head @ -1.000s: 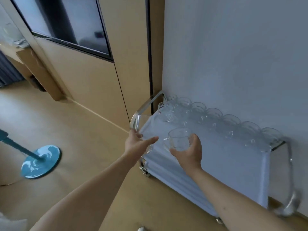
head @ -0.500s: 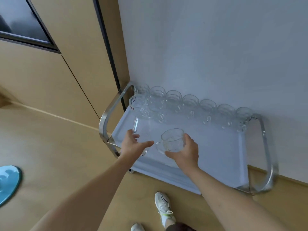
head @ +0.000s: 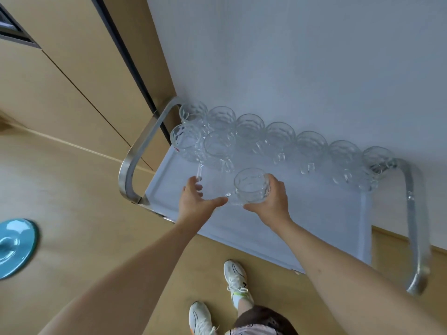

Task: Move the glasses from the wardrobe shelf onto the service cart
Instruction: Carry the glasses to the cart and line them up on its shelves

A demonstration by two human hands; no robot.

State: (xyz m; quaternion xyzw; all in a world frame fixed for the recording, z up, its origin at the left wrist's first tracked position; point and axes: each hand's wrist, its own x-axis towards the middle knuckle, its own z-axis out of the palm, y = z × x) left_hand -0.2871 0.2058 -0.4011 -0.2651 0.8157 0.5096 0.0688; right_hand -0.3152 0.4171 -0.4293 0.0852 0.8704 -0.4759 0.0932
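The service cart point(head: 314, 213) has a white top and stands against the wall. Several dimpled glass mugs point(head: 280, 136) line its far edge, and two more point(head: 217, 143) sit in front of them at the left end. My right hand point(head: 271, 204) grips another dimpled glass mug point(head: 251, 186) just above the cart top. My left hand point(head: 196, 201) is curled round a smooth clear glass point(head: 199, 174) that shows only faintly, over the cart's left part. The wardrobe shelf is out of view.
Chrome loop handles stand at the cart's left end point(head: 137, 160) and right end point(head: 416, 226). Wooden wardrobe panels point(head: 72, 68) rise at the left. A blue round stand base point(head: 14, 247) lies on the wooden floor. My white shoes point(head: 234, 279) are just before the cart.
My view has tilted down and closer to the cart. Both hands have carried their glasses further in over the cart top, towards the mugs at the back left.
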